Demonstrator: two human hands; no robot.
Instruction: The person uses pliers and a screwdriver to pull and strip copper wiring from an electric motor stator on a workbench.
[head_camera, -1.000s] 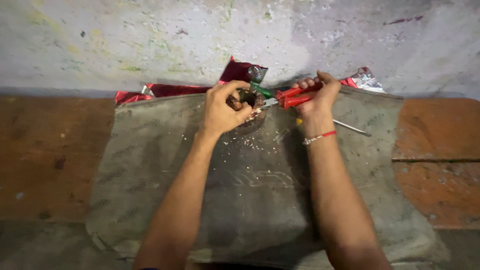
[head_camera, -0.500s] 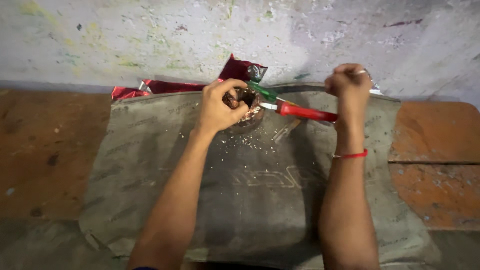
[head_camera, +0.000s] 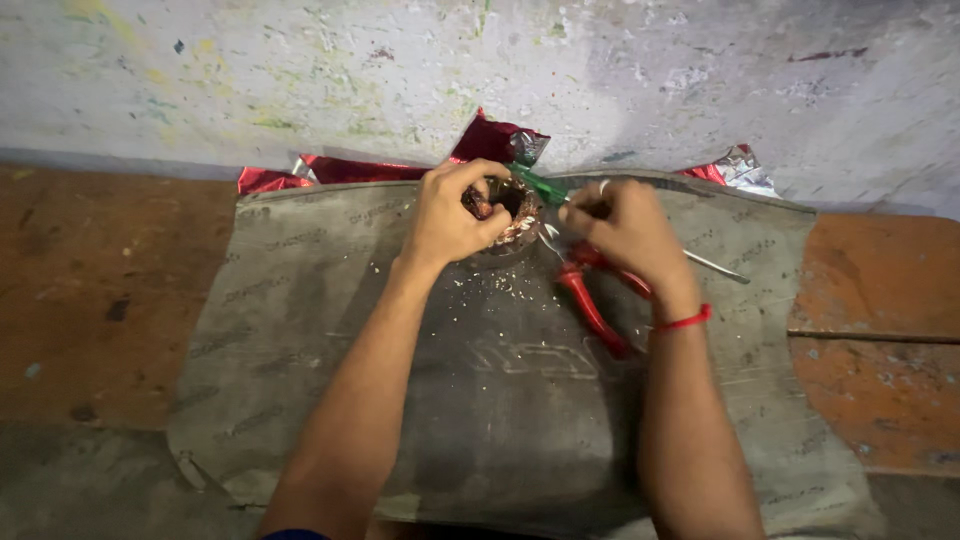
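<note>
Stained plaster wall (head_camera: 300, 70) behind, grey mat (head_camera: 480, 400) on the floor, red foil wrappers (head_camera: 370, 165) at its far edge. No containers in view. Left hand (head_camera: 450, 215) curled around a small round copper-wound part (head_camera: 512, 215), fingers pinching its rim. Right hand (head_camera: 625, 230) closed on red-handled pliers (head_camera: 590, 300), jaws at the part. Green-handled screwdriver (head_camera: 540, 185) lies just behind, thin metal rod (head_camera: 715, 265) beside the right wrist.

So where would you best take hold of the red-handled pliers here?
By the two red handles, probably, coming from the near side, the person's own. They splay toward the person on the grey mat, free along their lower length, while the metal head is hidden under the right hand beside the small round part held by the left hand.
</note>
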